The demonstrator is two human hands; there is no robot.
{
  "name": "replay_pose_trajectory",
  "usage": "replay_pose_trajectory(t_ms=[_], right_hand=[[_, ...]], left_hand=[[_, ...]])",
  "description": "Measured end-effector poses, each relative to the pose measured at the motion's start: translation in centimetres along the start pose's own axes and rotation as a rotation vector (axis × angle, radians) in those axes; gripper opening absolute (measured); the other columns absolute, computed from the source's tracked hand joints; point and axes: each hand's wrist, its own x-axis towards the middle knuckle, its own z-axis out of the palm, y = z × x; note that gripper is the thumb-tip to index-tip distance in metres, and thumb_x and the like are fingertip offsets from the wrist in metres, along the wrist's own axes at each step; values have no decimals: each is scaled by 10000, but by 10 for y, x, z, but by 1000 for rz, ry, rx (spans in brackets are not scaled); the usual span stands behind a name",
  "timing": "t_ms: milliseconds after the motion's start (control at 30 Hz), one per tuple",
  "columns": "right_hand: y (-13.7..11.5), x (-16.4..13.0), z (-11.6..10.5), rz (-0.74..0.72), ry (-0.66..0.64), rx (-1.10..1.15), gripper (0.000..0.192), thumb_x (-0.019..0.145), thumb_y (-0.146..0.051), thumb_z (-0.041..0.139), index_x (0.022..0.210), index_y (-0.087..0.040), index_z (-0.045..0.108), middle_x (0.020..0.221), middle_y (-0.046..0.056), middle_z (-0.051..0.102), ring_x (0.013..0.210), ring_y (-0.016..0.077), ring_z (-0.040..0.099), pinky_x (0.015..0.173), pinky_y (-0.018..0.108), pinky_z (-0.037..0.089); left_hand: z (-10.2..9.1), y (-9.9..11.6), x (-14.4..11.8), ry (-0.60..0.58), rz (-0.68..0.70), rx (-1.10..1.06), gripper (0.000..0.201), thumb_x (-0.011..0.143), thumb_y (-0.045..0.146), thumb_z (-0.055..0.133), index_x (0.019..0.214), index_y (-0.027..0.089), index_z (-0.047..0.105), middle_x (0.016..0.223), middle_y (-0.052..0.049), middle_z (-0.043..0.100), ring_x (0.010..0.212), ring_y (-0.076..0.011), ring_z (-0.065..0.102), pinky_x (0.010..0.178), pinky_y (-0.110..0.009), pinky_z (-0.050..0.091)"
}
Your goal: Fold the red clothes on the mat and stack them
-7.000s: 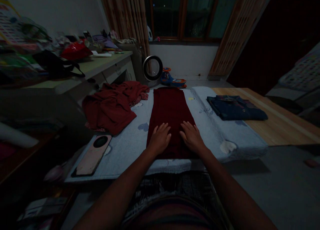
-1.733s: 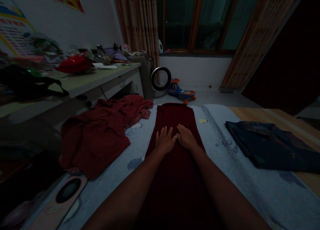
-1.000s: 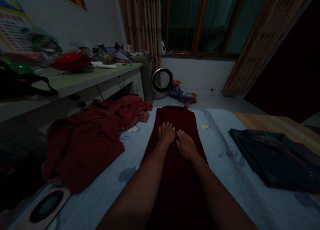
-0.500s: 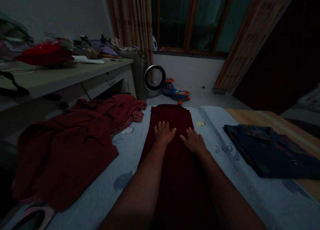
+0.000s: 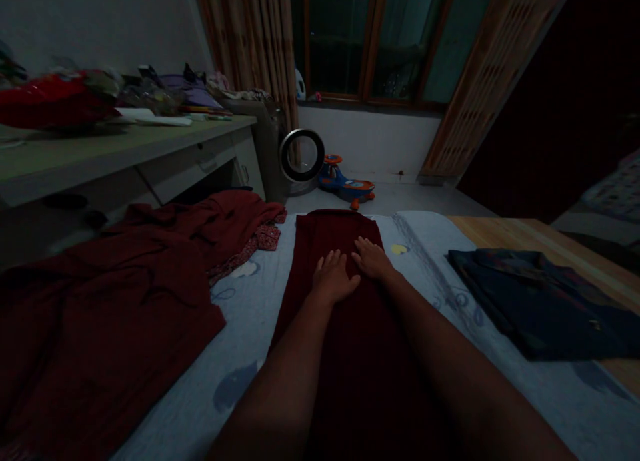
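Note:
A dark red garment [image 5: 370,361], folded into a long narrow strip, lies flat in front of me on a light blue patterned sheet [image 5: 250,327]. My left hand [image 5: 334,276] rests palm down on it, fingers spread. Slightly farther off and to the right, my right hand [image 5: 373,257] also lies flat on the cloth, its fingers stretched out. Neither hand grips anything. The garment's near end runs between my forearms toward the bottom of the view.
To the left lies a crumpled heap of rust-red clothing [image 5: 115,314]. A folded dark blue garment [image 5: 545,307] sits at the right, partly on bare wood [image 5: 500,227]. Beyond are a cluttered desk [image 5: 150,144], a washing machine with its round door [image 5: 303,131] open, and a ride-on toy [image 5: 345,184].
My right hand has slid forward and to the left over the garment. My left hand has come slightly nearer me. The view has shifted a little to the right.

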Motion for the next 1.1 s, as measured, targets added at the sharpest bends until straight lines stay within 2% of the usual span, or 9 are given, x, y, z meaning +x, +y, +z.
replay_pose_trajectory(t_ms=[233,433,567,667,767,867,967,1100], right_hand=[[19,29,3,64,-13,-25,716,951,-600,259,1495,-136,295,1581,115,219,1451,291,174,1150,461,171],[28,48,1,93,-14,0,699,951,-583,297,1482,-128,313,1580,129,216,1445,291,199,1149,467,176],[25,54,-9,132,16,157,596,949,-493,396,1425,-134,402,1550,146,292,1426,297,254,1140,467,205],[10,50,-19,159,48,234,508,979,-355,310,1414,-112,409,1511,160,365,1390,253,343,1119,414,274],[-17,36,-22,145,73,277,534,965,-265,268,1455,-66,336,1504,154,380,1375,177,370,1114,308,295],[-48,12,-15,54,135,373,533,929,-219,313,1437,-72,378,1469,136,439,1346,161,409,1110,287,305],[-71,-9,-3,-12,128,342,497,908,-176,337,1380,-86,466,1424,140,493,1310,181,454,1100,311,317],[-82,-25,3,-50,101,198,456,950,-232,320,1347,-115,509,1456,141,456,1364,225,383,1119,383,274]], left_hand=[[-1,1,-1,4,0,4,755,832,557,465,1463,163,340,1572,-114,257,1464,-264,174,1182,-453,145],[-2,2,-2,6,-15,-1,765,831,551,467,1458,127,354,1573,-130,244,1465,-273,164,1182,-463,141],[-2,4,-3,26,-12,-28,723,830,537,497,1437,159,389,1568,-126,262,1461,-280,179,1179,-473,146],[-5,3,0,91,-22,-122,597,878,496,467,1383,179,460,1527,-122,359,1434,-269,267,1169,-460,193],[-12,-3,5,299,-139,-246,411,945,318,364,1294,195,543,1455,-93,469,1370,-223,382,1124,-409,305],[-17,-14,8,487,-302,-288,383,906,187,392,1247,202,565,1395,-95,517,1311,-225,447,1076,-387,372],[-17,-24,11,490,-356,-297,427,859,131,435,1274,157,532,1324,-138,561,1253,-242,507,1053,-369,392],[-11,-32,15,447,-380,-369,466,831,106,450,1294,135,497,1308,-152,572,1231,-225,536,1038,-330,401]])
